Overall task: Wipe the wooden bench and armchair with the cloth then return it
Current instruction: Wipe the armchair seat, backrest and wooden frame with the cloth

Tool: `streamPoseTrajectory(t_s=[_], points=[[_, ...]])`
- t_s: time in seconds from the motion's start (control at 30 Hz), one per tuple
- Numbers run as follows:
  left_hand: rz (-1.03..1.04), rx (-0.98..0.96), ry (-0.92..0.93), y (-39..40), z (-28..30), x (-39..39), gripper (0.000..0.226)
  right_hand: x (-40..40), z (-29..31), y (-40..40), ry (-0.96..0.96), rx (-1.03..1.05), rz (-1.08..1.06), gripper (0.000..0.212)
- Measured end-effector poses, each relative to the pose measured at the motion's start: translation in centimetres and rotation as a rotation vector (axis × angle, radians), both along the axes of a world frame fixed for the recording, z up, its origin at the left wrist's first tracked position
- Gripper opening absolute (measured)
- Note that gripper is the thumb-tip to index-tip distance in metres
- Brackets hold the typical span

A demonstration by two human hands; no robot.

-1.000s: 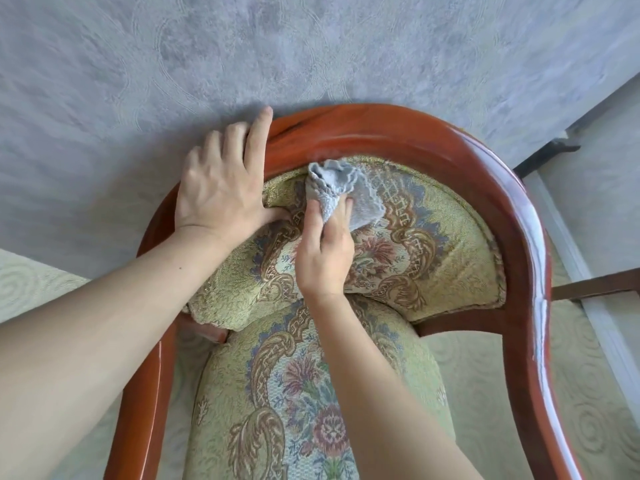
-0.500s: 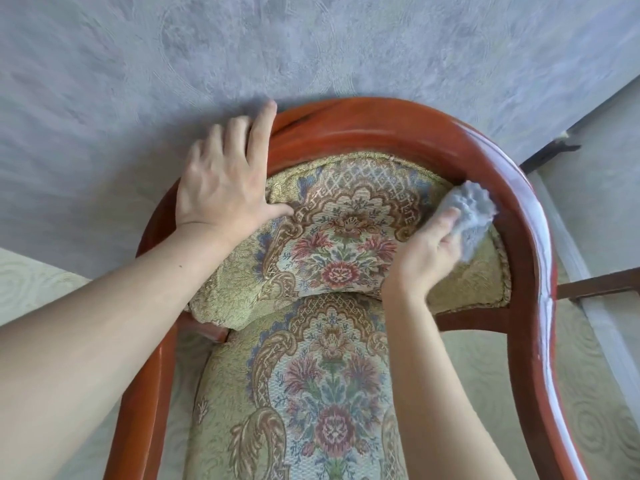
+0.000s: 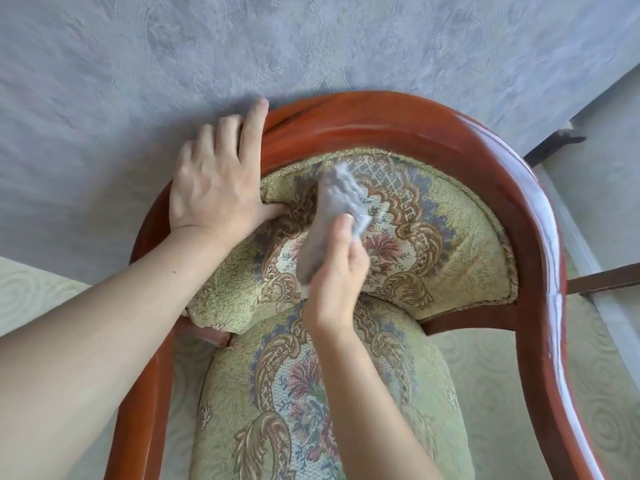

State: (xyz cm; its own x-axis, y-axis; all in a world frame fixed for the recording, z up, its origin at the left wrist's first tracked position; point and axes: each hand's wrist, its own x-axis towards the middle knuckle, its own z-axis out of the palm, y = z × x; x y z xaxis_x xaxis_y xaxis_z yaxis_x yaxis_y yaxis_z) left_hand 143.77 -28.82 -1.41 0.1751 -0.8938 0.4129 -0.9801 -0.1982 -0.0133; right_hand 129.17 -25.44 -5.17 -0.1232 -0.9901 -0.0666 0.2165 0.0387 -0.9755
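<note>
The armchair (image 3: pixel 398 119) has a curved, glossy red-brown wooden frame and green floral upholstery on its back pad and seat. My left hand (image 3: pixel 216 188) lies flat over the top left of the frame, fingers spread, thumb on the back pad. My right hand (image 3: pixel 337 275) grips a crumpled grey cloth (image 3: pixel 337 199) and presses it against the upper left part of the back pad. The bench is not in view.
A grey textured wall (image 3: pixel 242 46) stands right behind the chair. A pale patterned carpet (image 3: pixel 606 393) lies under it. At the right, a white skirting strip (image 3: pixel 581 251) and dark wooden bars (image 3: pixel 602 280) run close to the chair's right arm.
My right hand has swept the cloth from the right edge of the back pad back to its upper left part. My left hand has stayed on the frame.
</note>
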Motion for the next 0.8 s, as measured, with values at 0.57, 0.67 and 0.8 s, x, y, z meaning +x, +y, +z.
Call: streamPoseTrajectory(t_s=[0.57,0.67,0.8], points=[[0.001,0.024,-0.047,0.0,0.1,0.1,0.142,3.1,-3.6,-4.3,0.488,0.125,-0.265,0.047],[0.001,0.022,-0.055,-0.1,0.1,0.1,0.141,3.3,-4.4,-1.4,0.448,0.115,-0.067,0.046],[0.000,0.023,-0.040,-0.1,0.1,0.2,0.142,-0.4,-1.8,1.1,0.068,0.202,-0.111,0.037]])
